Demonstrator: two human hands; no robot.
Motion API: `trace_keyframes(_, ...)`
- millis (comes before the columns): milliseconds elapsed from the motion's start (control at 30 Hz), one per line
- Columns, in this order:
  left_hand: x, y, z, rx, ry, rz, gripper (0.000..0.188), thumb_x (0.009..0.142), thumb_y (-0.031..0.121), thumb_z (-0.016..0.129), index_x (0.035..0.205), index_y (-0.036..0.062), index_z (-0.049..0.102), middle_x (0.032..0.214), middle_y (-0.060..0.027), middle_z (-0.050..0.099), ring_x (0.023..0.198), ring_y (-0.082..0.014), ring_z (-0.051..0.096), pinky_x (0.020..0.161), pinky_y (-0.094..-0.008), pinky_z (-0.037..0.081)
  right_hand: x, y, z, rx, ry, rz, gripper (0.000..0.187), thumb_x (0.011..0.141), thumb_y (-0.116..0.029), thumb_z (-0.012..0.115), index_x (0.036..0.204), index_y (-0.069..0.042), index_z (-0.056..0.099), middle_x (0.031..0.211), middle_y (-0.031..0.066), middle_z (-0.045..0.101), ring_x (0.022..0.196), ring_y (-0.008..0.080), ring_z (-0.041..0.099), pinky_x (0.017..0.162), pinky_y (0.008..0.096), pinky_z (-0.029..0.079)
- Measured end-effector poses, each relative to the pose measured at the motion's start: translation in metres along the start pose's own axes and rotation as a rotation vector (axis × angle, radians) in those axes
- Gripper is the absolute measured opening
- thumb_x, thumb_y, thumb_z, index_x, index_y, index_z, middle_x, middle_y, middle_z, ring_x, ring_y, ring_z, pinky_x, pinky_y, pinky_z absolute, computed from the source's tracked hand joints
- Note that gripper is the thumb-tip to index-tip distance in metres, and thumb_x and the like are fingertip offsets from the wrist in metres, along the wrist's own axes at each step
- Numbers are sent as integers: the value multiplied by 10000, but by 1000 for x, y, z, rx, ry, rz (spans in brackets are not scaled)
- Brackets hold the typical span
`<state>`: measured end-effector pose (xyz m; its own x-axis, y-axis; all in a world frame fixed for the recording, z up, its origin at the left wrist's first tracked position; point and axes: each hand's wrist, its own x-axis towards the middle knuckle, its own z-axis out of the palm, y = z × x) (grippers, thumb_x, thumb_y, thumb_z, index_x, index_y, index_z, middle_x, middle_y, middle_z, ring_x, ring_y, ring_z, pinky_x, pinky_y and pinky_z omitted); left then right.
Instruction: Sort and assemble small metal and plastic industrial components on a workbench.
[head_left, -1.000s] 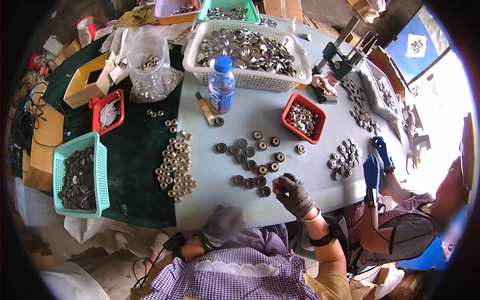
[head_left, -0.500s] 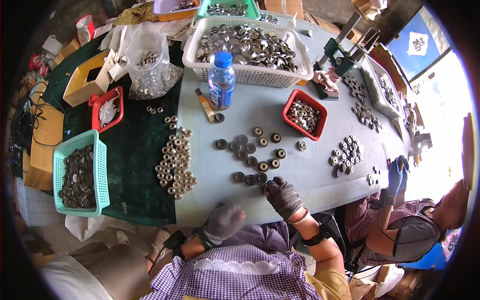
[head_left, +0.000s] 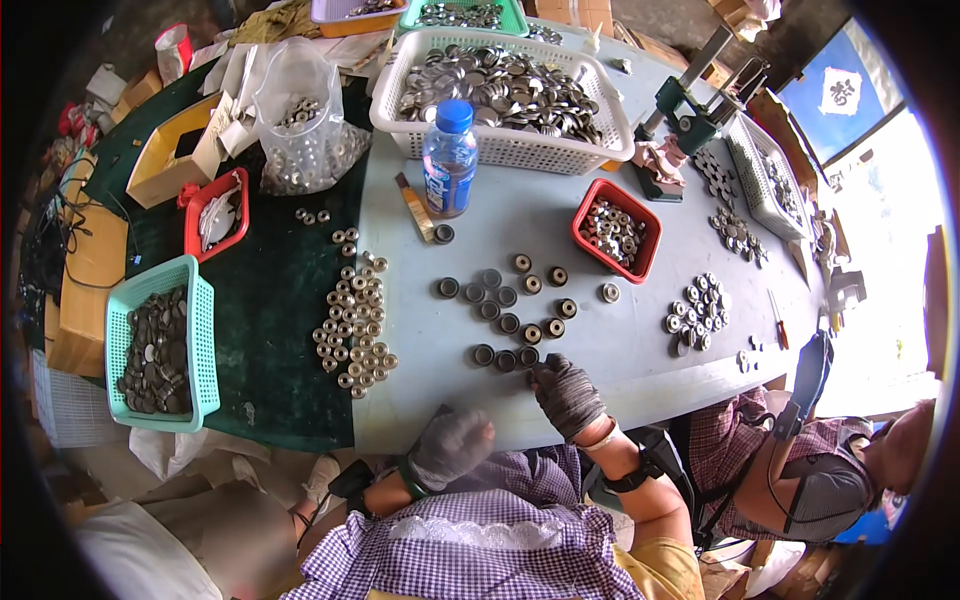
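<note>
My right hand (head_left: 568,398), in a dark grey glove, rests at the near part of the grey table (head_left: 430,400). Its fingers are curled, and their tips touch or nearly touch a black ring-shaped cup (head_left: 528,357) at the end of a short row. Whatever lies inside the grip is hidden. Just off the table's front edge is my left hand (head_left: 452,448), also gloved, its fingers blurred and partly hidden. Beyond the row lie several more dark cups (head_left: 490,310), some with brass-coloured centres (head_left: 554,328). To the left, many shiny metal rings (head_left: 355,310) form a cluster.
A red bin (head_left: 655,245) of small parts, a blue-capped bottle (head_left: 450,170), a brush (head_left: 415,210) and a white basket (head_left: 612,150) of metal discs stand farther back. A turquoise basket (head_left: 205,350) is at left. At right are a hand press (head_left: 685,125), a screwdriver (head_left: 779,322) and a co-worker's gloved hand (head_left: 812,372).
The co-worker's hand has drawn down and right, away from the screwdriver on the table. My view has shifted slightly. My own hands have hardly moved.
</note>
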<state>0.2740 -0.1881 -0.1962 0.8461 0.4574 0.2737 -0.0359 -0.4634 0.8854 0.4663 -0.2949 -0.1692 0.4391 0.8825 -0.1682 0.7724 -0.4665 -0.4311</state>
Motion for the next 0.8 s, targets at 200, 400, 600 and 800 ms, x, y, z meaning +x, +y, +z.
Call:
trace_keyframes(200,2,3,-2,19,2,21,115,783,108,647,873,56,598,664,-110,602,563,-284,591,536,-372,485,0,4,9,-54,12,-79,109,731,-65,572,836,-67,602,815,106,594,843,315,519,736,395,450)
trace_keyframes(400,-2,1,-2,22,35,39,107,756,52,668,835,32,597,728,-85,601,620,-227,572,572,-331,469,3,53,3,-297,99,47,212,714,-92,610,923,-57,614,936,118,597,902,318,541,782,405,467)
trace_keyframes(600,0,11,-9,-50,-66,72,138,756,106,695,823,77,578,677,-59,578,585,-238,563,554,-342,452,42,-28,-25,-48,141,-138,356,729,-132,648,1065,-32,591,1080,158,569,988,342,556,864,406,468)
trace_keyframes(800,-3,9,-9,-45,-333,-22,194,759,162,733,887,90,607,773,-61,606,685,-253,589,630,-350,470,106,-84,100,4,-21,-458,279,783,-118,552,1038,-6,573,1000,177,559,887,342,563,768,426,475)
